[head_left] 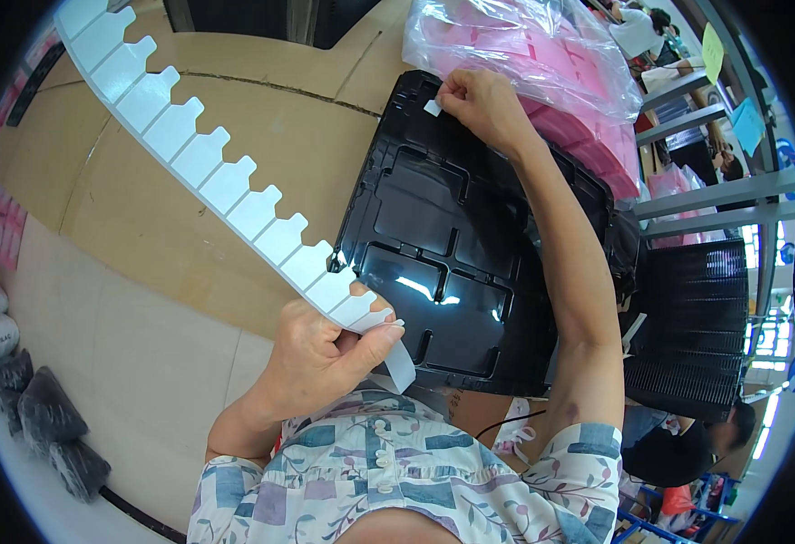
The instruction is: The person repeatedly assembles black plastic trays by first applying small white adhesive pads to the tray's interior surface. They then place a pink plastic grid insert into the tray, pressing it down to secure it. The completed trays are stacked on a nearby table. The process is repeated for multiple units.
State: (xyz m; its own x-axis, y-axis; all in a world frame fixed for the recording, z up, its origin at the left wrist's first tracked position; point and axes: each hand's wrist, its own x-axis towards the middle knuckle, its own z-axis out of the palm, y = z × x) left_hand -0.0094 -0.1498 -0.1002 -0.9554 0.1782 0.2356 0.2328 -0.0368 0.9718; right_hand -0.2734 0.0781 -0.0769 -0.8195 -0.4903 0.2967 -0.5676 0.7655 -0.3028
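My left hand (329,349) pinches the lower end of a long strip of white stickers (175,131) with notched tabs along one edge. The strip rises to the upper left, and a short bent tail hangs below my thumb. In front of me lies a black moulded plastic tray (424,213) with shallow recesses. Over its far left corner my right hand (481,107) is closed, fingertips pinched at a small white sticker (433,108). The sticker sits at or against the tray's surface; whether it is stuck down I cannot tell.
Clear plastic film (524,45) covers pink trays (588,150) beyond the black one. A stack of black trays (692,317) stands to the right, beside a metal rack (724,190). Brown board (234,154) covers the table. Dark bags (53,408) lie at lower left. People work at far right.
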